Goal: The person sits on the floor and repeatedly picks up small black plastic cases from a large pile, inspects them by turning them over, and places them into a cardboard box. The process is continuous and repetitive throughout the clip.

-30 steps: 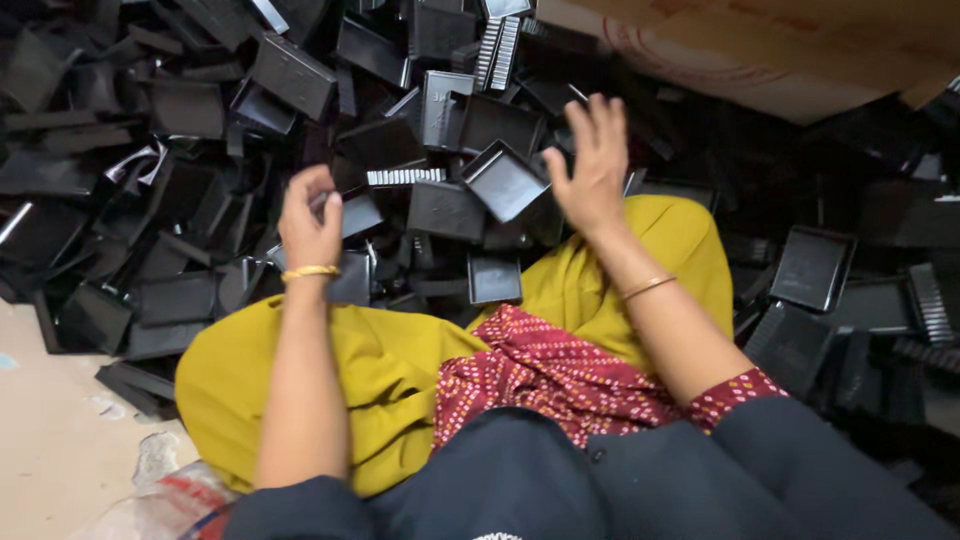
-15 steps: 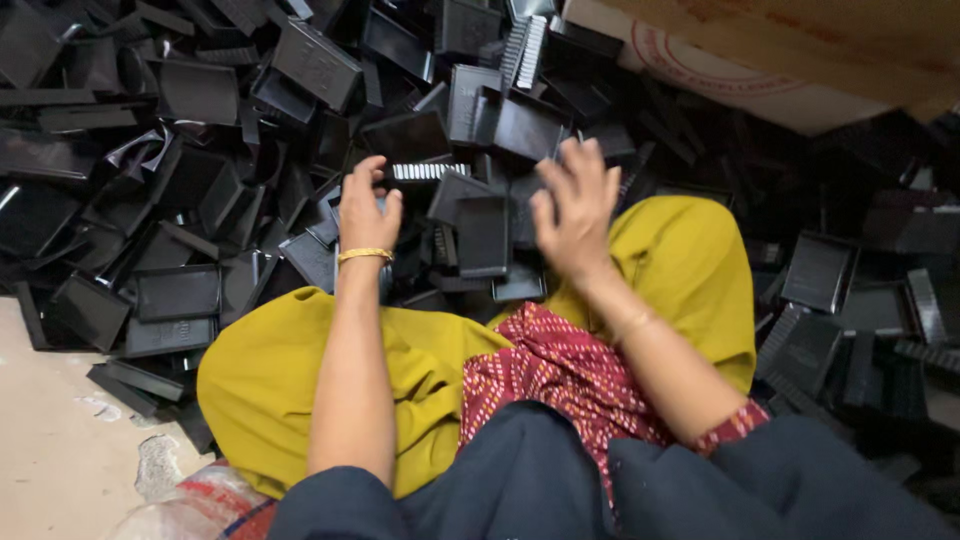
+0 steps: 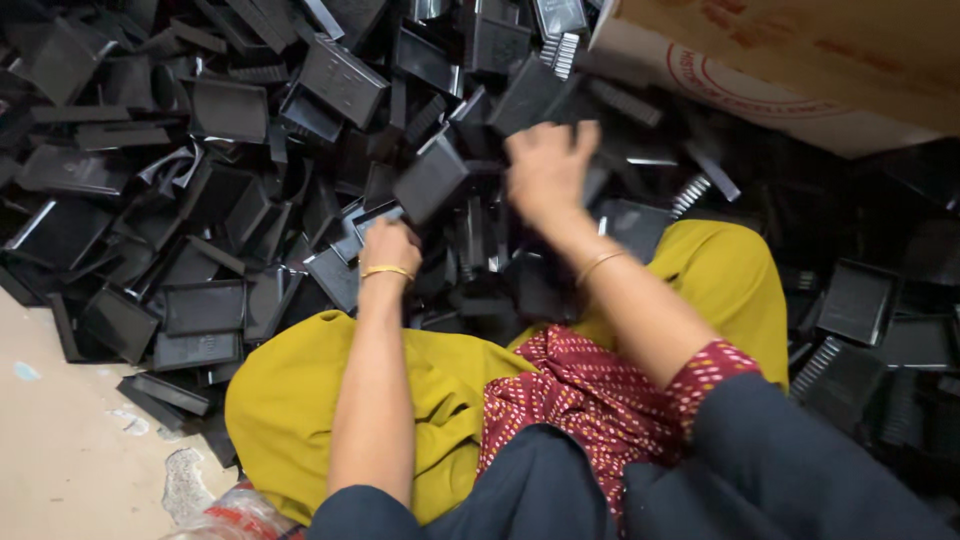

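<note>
A big heap of black plastic trays [image 3: 230,110] covers the floor in front of me. My left hand [image 3: 390,248], with a gold bangle at the wrist, is closed low in the heap on the edge of a black tray [image 3: 430,180] that tilts up just above it. My right hand [image 3: 548,168], also with a bangle, is raised over the middle of the heap and blurred by motion. I cannot make out whether it holds anything. My lap, in yellow cloth [image 3: 300,400] and red patterned fabric [image 3: 570,400], lies just below both hands.
A brown cardboard box [image 3: 800,70] juts in at the top right above the heap. More black trays and ribbed pieces [image 3: 850,300] lie to the right of my knee. Bare beige floor [image 3: 60,450] shows at the lower left, with a crumpled plastic bag [image 3: 230,515] beside it.
The right hand has lifted up and away from me and is now blurred. The left hand has stayed low in the heap and closed. A tray now stands tilted above the left hand.
</note>
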